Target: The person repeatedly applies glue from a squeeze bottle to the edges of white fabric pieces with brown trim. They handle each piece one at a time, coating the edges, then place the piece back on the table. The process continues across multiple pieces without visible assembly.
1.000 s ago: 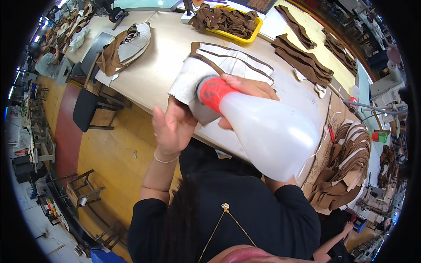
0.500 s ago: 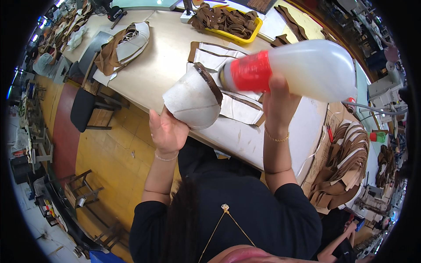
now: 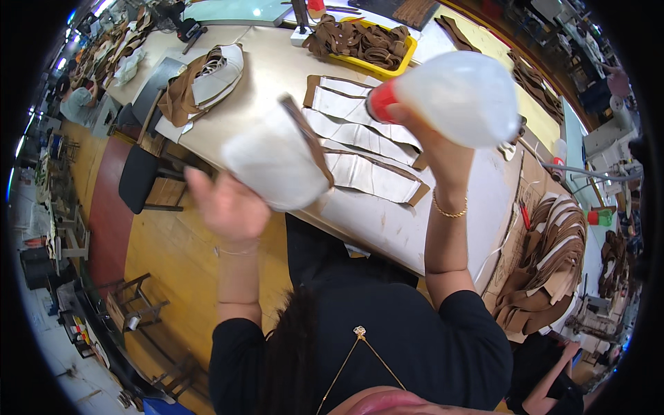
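Note:
My left hand [image 3: 232, 204] is smeared by motion at the table's near edge. Its thumb stands out to the left, and its fingers are hidden behind a curved white sheet piece with a brown edge [image 3: 273, 159], which it holds tilted. Raised on the right, my right hand [image 3: 443, 152] is wrapped round a translucent plastic bottle with a red label [image 3: 467, 97]. The bottle lies nearly sideways, its red end toward the left. Beneath and between the hands, several flat white pieces with brown edges [image 3: 370, 176] lie in a row on the table.
A yellow basket [image 3: 408, 61] of brown strips stands at the back of the table [image 3: 259, 76]. White-and-brown stacked pieces [image 3: 214, 76] lie at the left, and a thick brown pile [image 3: 546, 263] at the right. A black chair [image 3: 138, 178] stands left of the table; a co-worker's arm [image 3: 553, 377] shows lower right.
My left hand has swung left with the curved white piece. My right hand has drawn the bottle back from it, up and to the left, uncovering more of the flat pieces.

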A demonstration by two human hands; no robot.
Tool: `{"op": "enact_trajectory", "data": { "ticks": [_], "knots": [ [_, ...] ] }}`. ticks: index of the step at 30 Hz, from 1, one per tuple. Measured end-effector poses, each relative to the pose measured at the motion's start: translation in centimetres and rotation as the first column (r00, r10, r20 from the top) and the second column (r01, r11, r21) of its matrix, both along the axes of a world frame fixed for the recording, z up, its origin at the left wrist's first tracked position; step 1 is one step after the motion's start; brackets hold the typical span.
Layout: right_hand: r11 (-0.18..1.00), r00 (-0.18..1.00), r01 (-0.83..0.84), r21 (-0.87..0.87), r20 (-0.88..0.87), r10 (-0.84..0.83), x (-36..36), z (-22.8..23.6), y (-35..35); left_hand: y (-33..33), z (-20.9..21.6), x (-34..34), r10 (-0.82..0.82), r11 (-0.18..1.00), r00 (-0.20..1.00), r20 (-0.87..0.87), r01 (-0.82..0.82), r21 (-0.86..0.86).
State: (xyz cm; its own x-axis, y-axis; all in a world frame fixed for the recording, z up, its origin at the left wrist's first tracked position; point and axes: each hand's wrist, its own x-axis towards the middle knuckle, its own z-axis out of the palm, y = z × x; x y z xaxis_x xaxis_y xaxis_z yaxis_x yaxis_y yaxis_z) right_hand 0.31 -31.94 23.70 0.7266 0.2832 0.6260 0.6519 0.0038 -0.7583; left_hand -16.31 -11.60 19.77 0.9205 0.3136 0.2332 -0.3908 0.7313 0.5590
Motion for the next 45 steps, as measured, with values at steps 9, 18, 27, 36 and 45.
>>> {"op": "enact_trajectory", "data": {
  "ticks": [9, 18, 27, 36, 45],
  "knots": [
    [0.908, 0.983, -0.033, 0.418, -0.15, 0.105, -1.9, -0.1, -0.3, -2.4, 1.5, 0.2, 0.076, 0.992, 0.961, -0.267, -0.101, -0.081],
    [0.995, 0.964, 0.013, 0.102, -0.266, 0.015, -1.4, -1.8, 0.5, -4.6, -2.2, 0.0, -0.116, 0.992, 0.981, -0.157, 0.121, 0.022],
    [0.976, 0.969, -0.078, 0.203, -0.216, 0.122, -0.5, -0.2, -0.1, -4.7, -3.7, -0.2, 0.09, 0.83, 0.98, -0.176, 0.024, 0.557],
    [0.984, 0.989, -0.071, 0.163, -0.117, 0.091, -1.3, 0.7, -0.3, -4.8, -1.3, 0.7, 0.188, 0.523, 0.979, -0.084, -0.028, 0.852],
    [0.951, 0.974, -0.059, -0.303, 0.19, 0.121, -2.5, -4.5, 0.4, -6.3, -0.8, 1.6, -0.089, 0.868, 0.93, -0.356, 0.248, 0.431]
  ]
}}
